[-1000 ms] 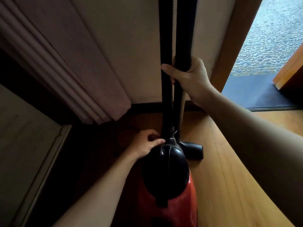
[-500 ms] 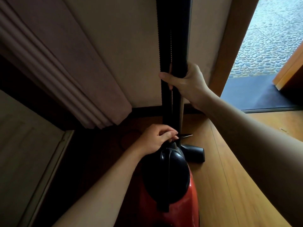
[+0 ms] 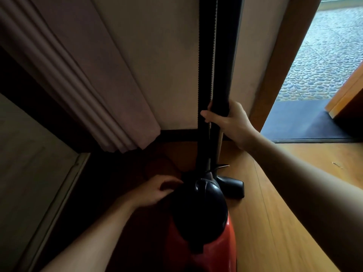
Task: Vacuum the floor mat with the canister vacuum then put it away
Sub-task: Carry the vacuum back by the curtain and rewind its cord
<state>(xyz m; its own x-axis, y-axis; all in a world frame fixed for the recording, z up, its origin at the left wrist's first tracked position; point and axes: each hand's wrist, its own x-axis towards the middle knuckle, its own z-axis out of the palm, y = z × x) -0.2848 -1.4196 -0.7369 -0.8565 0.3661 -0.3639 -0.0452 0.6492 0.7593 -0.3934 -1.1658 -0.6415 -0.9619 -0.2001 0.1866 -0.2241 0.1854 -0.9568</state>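
Curtain and wall frame a dim corner. Left hand curls loosely beside the red canister vacuum, gripping nothing clearly; right hand clamps the upright wand. Stowing seems underway; next, steady release.

Red plastic canister vacuum with glossy black domed top stands on wood floor near wall; its black ribbed hose and smooth black wand rise upright; black floor nozzle rests just beside; dark floor mat lies flat at doorway
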